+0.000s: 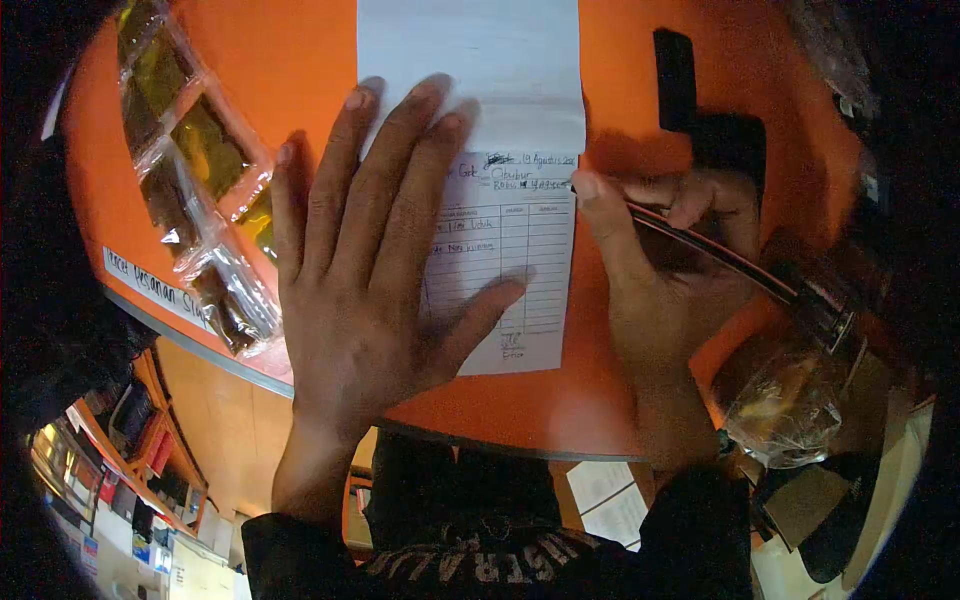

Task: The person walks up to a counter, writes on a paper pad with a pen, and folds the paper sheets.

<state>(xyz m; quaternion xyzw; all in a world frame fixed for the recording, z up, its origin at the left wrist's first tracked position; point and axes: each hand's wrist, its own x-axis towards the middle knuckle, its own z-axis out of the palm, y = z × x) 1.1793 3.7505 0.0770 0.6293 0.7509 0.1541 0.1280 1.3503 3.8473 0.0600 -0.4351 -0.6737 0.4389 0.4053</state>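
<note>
My left hand [375, 260] lies flat with fingers spread over a receipt form [540, 290], covering its left side. Handwriting fills the form's upper lines, with a scribbled-out bit near the date and a signature at the bottom. The form's blank white upper sheet [470, 70] is folded back above it. At the right edge of the paper, my right hand [660, 240] is closed around a dark pen [720, 252], its tip close to the top written lines. The pen slants down to the right, and the curled fingers partly hide it.
Clear plastic packets of yellow and brown contents [205, 150] lie at the left of the orange table [620, 60]. Below them is a handwritten paper label [155, 285]. A black object [675, 80] rests at upper right, and a clear plastic bag [785, 405] sits at lower right.
</note>
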